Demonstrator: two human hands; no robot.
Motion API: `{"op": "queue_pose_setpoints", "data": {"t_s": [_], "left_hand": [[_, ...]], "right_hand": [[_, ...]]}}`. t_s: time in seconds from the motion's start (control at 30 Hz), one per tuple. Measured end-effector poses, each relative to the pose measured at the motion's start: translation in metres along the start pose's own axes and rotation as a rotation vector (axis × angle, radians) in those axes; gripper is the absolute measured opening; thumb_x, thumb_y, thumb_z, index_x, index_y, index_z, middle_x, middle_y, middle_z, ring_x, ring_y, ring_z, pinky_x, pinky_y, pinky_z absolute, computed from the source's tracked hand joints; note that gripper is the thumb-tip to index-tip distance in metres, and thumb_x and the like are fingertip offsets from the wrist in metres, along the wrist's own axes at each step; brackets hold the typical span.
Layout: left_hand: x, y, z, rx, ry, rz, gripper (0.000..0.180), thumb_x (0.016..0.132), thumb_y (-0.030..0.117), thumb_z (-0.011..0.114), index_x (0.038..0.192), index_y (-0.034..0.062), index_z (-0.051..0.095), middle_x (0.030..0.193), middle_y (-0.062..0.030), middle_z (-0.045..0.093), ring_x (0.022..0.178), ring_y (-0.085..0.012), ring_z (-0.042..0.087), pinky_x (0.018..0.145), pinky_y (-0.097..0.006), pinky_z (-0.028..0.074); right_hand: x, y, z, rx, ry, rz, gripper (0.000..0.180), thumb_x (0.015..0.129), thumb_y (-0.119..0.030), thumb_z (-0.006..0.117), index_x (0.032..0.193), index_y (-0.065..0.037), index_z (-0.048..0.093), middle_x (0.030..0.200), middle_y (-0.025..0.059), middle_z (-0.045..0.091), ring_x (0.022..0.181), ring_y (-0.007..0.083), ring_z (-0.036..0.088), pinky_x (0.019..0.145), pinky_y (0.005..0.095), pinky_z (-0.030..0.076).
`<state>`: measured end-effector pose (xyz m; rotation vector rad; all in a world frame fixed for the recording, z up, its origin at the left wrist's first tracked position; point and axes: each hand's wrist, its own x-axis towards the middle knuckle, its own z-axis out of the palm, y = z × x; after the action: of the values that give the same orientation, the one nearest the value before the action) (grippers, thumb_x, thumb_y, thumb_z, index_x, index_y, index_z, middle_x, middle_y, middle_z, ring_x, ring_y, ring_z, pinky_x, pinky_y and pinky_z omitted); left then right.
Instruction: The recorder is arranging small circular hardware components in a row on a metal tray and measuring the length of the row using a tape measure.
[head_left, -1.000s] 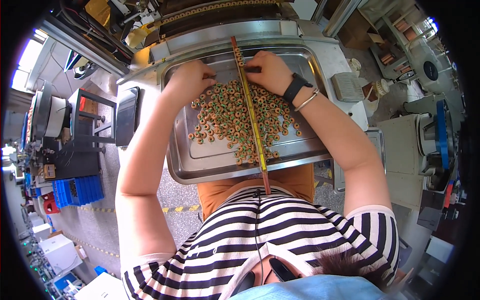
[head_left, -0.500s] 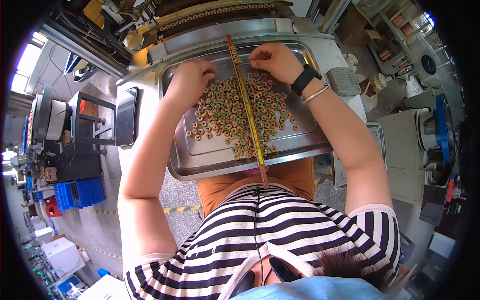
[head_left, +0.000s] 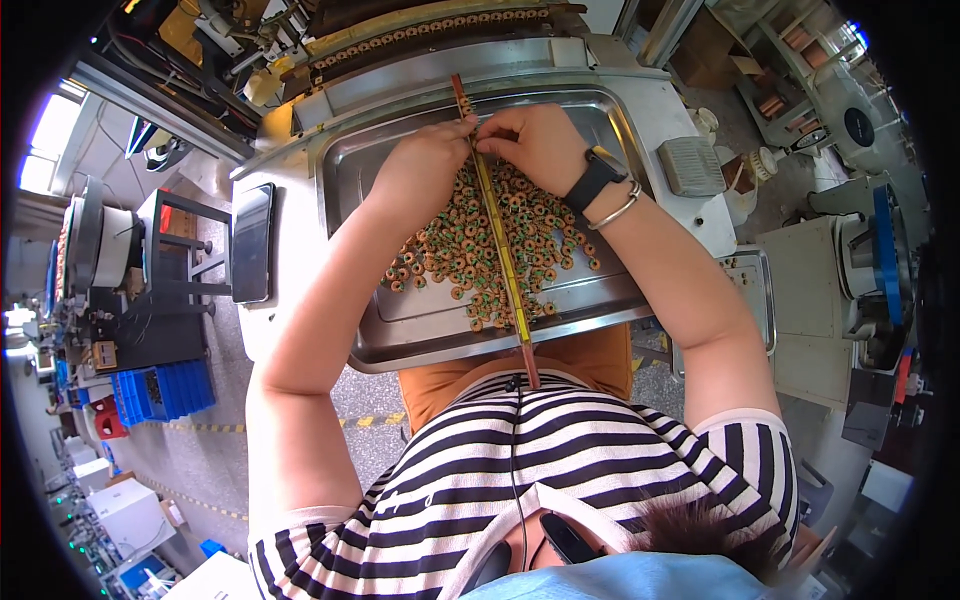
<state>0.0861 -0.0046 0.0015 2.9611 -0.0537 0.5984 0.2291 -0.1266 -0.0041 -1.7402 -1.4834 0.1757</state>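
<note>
The wide metal tray [head_left: 400, 322] spreads beneath both my hands. Across it, from beyond my fingers back toward my stomach, runs the long yellow-and-copper strip [head_left: 506, 255]. My left hand [head_left: 432, 162] and right hand [head_left: 532, 147] meet over its far part, left fingers bent, right thumb and forefinger drawn together; I can't tell whether either pinches anything. Below my fingers, copper-and-green rings [head_left: 450, 243] lie heaped on both sides, my hands covering some. A black flat device [head_left: 253, 243] lies left of the tray, a grey ridged box [head_left: 692, 167] right.
</note>
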Motion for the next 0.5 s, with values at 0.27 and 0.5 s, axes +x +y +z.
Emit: {"op": "queue_pose_setpoints", "data": {"t_s": [0.27, 0.5], "left_hand": [[-0.002, -0.004, -0.005, -0.167, 0.327, -0.065, 0.012, 0.071, 0.000, 0.062, 0.083, 0.0007, 0.062, 0.106, -0.0141, 0.061, 0.091, -0.0252, 0.060, 0.081, -0.033, 0.047], [-0.003, -0.016, 0.006, -1.312, 0.121, -0.492, 0.029, 0.076, 0.002, 0.065, 0.104, 0.0052, 0.057, 0.084, -0.0031, 0.060, 0.070, -0.0086, 0.055, 0.061, -0.024, 0.046]], "right_hand": [[-0.001, -0.020, -0.016, -0.014, 0.055, 0.069, 0.018, 0.075, -0.019, 0.068, 0.087, -0.005, 0.066, 0.073, 0.0111, 0.065, 0.067, 0.0224, 0.063, 0.062, 0.0307, 0.050], [-0.003, -0.028, -0.013, 0.116, -0.003, -0.078, 0.019, 0.074, -0.012, 0.070, 0.090, -0.003, 0.065, 0.076, 0.0044, 0.064, 0.064, 0.0104, 0.058, 0.060, 0.0241, 0.047]]}}
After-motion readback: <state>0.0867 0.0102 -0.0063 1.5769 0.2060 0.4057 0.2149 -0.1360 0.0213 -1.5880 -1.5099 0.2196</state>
